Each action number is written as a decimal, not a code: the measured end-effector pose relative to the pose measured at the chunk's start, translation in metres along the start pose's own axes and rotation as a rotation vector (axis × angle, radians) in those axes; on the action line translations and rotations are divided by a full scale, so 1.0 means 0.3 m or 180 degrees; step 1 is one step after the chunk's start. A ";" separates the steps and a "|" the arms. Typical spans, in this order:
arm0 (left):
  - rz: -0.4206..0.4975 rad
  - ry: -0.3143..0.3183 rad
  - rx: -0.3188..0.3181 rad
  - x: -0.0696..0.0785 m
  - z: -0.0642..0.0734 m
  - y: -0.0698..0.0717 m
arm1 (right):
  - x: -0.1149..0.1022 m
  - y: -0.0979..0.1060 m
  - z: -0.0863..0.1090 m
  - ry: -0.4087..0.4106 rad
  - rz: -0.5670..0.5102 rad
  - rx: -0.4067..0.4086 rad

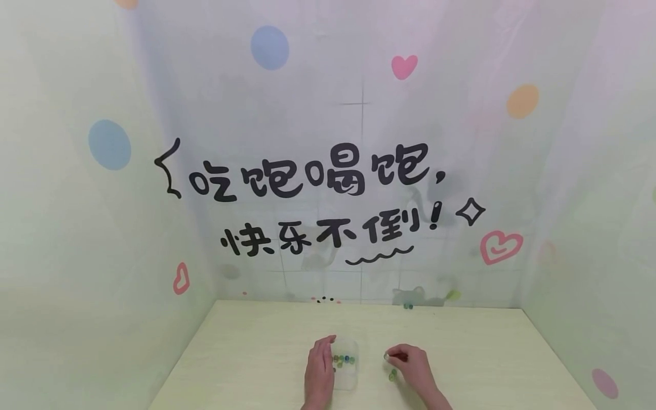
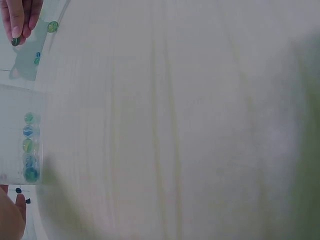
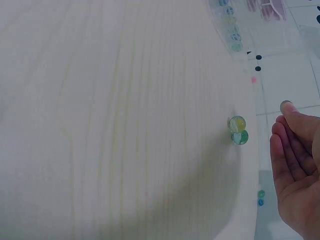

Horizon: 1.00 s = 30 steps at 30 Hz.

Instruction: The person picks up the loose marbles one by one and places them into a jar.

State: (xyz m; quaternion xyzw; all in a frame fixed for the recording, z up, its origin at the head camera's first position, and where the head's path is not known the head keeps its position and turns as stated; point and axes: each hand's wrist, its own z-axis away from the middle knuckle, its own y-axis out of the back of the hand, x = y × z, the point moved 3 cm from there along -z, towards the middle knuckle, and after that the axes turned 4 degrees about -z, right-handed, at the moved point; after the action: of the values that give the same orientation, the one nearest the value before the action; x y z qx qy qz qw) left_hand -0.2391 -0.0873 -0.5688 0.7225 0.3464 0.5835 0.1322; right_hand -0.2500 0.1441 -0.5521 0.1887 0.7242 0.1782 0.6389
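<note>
A clear plastic box stands on the table with several glass marbles in it, most of them in a row. My left hand rests along the box's left side, its fingers fairly straight. Right of the box, my right hand pinches one marble between thumb and fingertips, above the tabletop. Two loose marbles, greenish and yellowish, lie touching on the table close to that hand. In the left wrist view the box shows at the left edge, and only part of my left hand is seen.
Two more marbles sit at the table's back edge, by the wall sheet. The pale wooden table is enclosed at the back and both sides by printed sheets with lettering, dots and hearts.
</note>
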 end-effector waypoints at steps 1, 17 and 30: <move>-0.0013 -0.0007 0.0006 0.001 0.001 0.001 | -0.007 -0.001 0.001 0.0007 -0.0014 -0.0007; -0.0014 -0.0080 0.0024 0.005 0.002 0.008 | -0.087 -0.059 0.005 0.0344 -0.0293 -0.0175; -0.0046 0.0012 -0.0029 0.013 0.002 0.011 | -0.141 -0.113 0.016 0.0547 -0.0524 -0.0428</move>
State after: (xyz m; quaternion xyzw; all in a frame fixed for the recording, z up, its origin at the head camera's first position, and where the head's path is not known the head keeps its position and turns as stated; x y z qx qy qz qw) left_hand -0.2372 -0.0870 -0.5642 0.7182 0.3492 0.5855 0.1390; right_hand -0.2422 0.0937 -0.5334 0.0694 0.7757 0.1888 0.5982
